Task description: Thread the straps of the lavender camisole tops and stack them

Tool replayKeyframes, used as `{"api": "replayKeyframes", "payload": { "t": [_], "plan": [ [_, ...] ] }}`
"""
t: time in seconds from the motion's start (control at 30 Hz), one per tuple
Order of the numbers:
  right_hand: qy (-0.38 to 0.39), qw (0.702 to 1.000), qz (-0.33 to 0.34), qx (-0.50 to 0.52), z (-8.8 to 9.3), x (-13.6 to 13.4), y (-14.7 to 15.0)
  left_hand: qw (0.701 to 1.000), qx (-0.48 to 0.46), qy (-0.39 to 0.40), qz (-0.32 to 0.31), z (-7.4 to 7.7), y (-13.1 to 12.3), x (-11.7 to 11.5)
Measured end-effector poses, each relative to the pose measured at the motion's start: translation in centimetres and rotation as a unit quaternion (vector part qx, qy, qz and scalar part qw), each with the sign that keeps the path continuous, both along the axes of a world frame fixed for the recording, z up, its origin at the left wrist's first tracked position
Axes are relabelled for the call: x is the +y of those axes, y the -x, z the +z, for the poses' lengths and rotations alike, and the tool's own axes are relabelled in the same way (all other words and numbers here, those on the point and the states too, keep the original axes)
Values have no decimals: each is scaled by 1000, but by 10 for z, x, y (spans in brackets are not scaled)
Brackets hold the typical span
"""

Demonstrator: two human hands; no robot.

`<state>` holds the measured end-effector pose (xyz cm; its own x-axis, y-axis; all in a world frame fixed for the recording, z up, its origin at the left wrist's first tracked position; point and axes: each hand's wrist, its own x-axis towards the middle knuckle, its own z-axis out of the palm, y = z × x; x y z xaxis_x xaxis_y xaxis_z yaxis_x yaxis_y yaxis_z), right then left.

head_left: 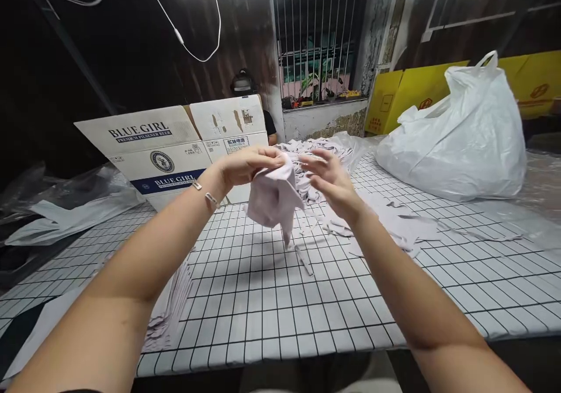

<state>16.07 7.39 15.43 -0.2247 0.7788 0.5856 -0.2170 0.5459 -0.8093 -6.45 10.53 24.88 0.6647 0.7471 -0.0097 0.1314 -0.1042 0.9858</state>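
My left hand (248,167) is closed on the top edge of a pale piece of cloth (274,197) and holds it in the air above the table. The cloth hangs down in folds below my fingers. My right hand (328,178) is just to the right of the cloth with its fingers spread and partly curled, close to the cloth's upper edge; whether it touches is unclear. A thin bracelet sits on my left wrist. Below the hands lies a white cloth with a black grid (280,305) that covers the table.
A heap of pale cut pieces (319,148) and loose strips (394,223) lies beyond my hands. A Blue Girl cardboard box (166,148) stands at the back left, a full white plastic bag (464,142) at the back right. A stack of pale pieces (173,305) lies near my left arm.
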Motion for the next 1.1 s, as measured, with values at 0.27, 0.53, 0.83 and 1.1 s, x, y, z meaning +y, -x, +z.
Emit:
{"api": "replayKeyframes", "payload": {
  "t": [0.27,0.53,0.83,1.1],
  "plan": [
    [132,918,350,-135,6,25,24,997,43,-46,33,17,6,-12],
    [204,857,289,-375,-32,38,-26,990,0,-71,125,12,67,2],
    [-10,818,-110,-564,87,153,-64,874,316,-280,240,48,126,75],
    [-239,722,-224,-610,-8,62,-75,677,376,-602,196,-84,104,-22]
  ]
}}
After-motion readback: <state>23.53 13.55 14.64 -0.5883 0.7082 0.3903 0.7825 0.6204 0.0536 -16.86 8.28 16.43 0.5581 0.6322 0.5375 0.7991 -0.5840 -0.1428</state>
